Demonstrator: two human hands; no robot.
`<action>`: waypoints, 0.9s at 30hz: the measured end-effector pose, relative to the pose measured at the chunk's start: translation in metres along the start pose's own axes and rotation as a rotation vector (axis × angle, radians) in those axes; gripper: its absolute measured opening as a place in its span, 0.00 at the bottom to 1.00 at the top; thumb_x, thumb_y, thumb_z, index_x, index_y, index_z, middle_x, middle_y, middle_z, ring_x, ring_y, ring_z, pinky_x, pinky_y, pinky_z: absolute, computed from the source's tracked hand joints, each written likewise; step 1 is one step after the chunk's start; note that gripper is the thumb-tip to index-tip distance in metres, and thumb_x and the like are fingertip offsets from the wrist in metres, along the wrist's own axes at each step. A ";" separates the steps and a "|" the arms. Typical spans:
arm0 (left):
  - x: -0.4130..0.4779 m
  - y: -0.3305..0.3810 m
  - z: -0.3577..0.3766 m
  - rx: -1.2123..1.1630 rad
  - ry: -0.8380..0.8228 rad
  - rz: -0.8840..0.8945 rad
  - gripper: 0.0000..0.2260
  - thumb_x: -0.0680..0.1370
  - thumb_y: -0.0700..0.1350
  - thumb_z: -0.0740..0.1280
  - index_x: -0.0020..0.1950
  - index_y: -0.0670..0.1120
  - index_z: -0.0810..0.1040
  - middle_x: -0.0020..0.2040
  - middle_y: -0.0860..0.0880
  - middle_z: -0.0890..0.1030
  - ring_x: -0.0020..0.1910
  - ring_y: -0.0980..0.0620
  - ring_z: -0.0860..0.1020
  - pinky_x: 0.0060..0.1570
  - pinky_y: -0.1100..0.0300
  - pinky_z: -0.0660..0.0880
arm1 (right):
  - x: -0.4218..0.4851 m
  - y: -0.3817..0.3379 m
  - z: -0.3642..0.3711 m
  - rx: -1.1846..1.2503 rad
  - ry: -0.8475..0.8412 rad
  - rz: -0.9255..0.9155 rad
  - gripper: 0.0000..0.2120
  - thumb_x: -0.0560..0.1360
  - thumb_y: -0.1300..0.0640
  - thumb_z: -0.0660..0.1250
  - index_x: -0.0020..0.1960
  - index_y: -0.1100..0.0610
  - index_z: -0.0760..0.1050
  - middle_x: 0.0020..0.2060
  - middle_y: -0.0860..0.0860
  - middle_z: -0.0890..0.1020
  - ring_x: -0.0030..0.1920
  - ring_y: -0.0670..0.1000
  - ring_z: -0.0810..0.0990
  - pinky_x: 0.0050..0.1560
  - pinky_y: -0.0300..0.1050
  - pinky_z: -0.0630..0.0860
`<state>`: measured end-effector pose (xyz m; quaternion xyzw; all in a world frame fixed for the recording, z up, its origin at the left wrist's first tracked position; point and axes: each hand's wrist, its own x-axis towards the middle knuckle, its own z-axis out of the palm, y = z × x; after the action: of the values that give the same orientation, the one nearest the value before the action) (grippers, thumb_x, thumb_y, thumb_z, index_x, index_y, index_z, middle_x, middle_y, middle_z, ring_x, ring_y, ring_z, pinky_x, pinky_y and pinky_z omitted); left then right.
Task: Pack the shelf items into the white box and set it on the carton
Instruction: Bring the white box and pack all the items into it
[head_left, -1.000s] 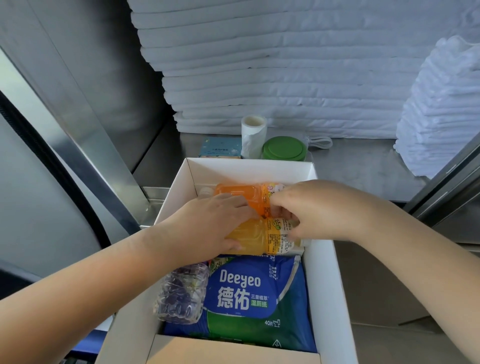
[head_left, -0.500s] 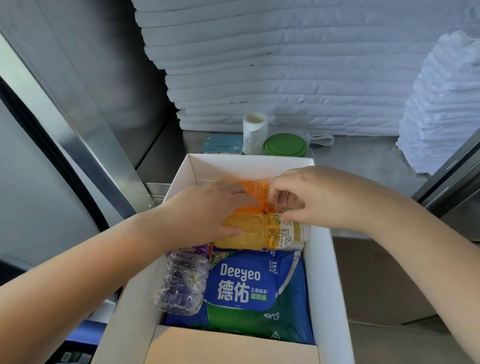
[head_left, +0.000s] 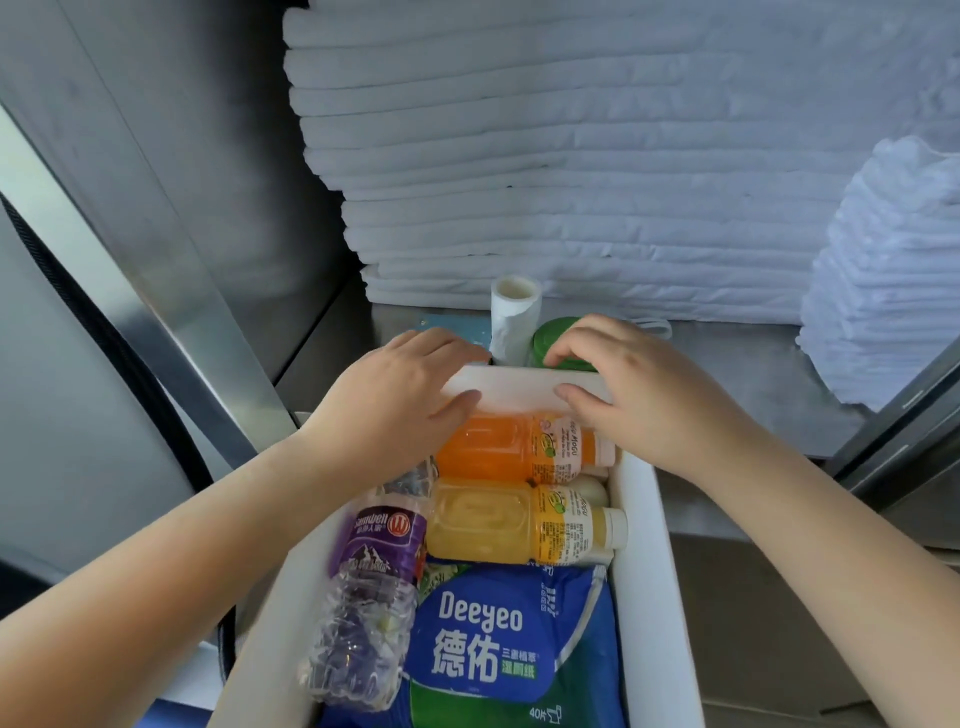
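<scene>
The white box (head_left: 649, 571) sits below me, its far wall against the steel shelf. Inside lie an orange drink bottle (head_left: 514, 447), a yellow drink bottle (head_left: 519, 522), a clear water bottle with a purple label (head_left: 369, 587) and a blue Deeyeo wipes pack (head_left: 509, 649). My left hand (head_left: 395, 395) and my right hand (head_left: 628, 389) both grip the box's far wall, fingers over its outer side and thumbs on the inner face. On the shelf just behind stand a white paper roll (head_left: 514, 322) and a green-lidded container (head_left: 556, 340).
A tall stack of folded white linen (head_left: 597, 182) fills the back of the shelf, with a smaller white pile (head_left: 883, 291) at the right. A blue packet (head_left: 457, 327) lies left of the roll. Steel cabinet walls (head_left: 156, 208) rise on the left.
Both hands left the two drink bottles and moved forward onto the box's far wall. The bottles now lie uncovered in the box.
</scene>
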<state>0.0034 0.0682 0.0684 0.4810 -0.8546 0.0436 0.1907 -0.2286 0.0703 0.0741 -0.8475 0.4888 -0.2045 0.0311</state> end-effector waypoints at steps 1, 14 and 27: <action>0.005 -0.005 0.000 -0.009 0.001 -0.042 0.19 0.78 0.53 0.60 0.68 0.52 0.71 0.63 0.54 0.75 0.62 0.53 0.71 0.54 0.64 0.65 | 0.006 0.002 0.002 0.007 0.012 0.001 0.14 0.76 0.53 0.63 0.62 0.51 0.73 0.58 0.43 0.73 0.57 0.43 0.71 0.55 0.41 0.71; 0.065 -0.030 0.029 -0.287 -0.367 -0.374 0.28 0.77 0.65 0.54 0.73 0.53 0.64 0.71 0.52 0.68 0.67 0.52 0.69 0.56 0.61 0.64 | 0.075 0.025 0.034 0.024 -0.004 0.083 0.22 0.78 0.58 0.62 0.71 0.51 0.65 0.69 0.46 0.68 0.65 0.48 0.70 0.61 0.45 0.71; 0.108 -0.025 0.049 0.014 -0.642 -0.472 0.21 0.74 0.55 0.65 0.63 0.45 0.72 0.54 0.48 0.78 0.49 0.49 0.76 0.46 0.59 0.73 | 0.073 0.031 0.046 0.080 0.056 0.054 0.20 0.81 0.60 0.56 0.72 0.52 0.66 0.69 0.46 0.68 0.65 0.47 0.71 0.61 0.35 0.65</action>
<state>-0.0397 -0.0447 0.0599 0.6546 -0.7364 -0.1482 -0.0848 -0.2052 -0.0140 0.0471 -0.8260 0.5038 -0.2464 0.0567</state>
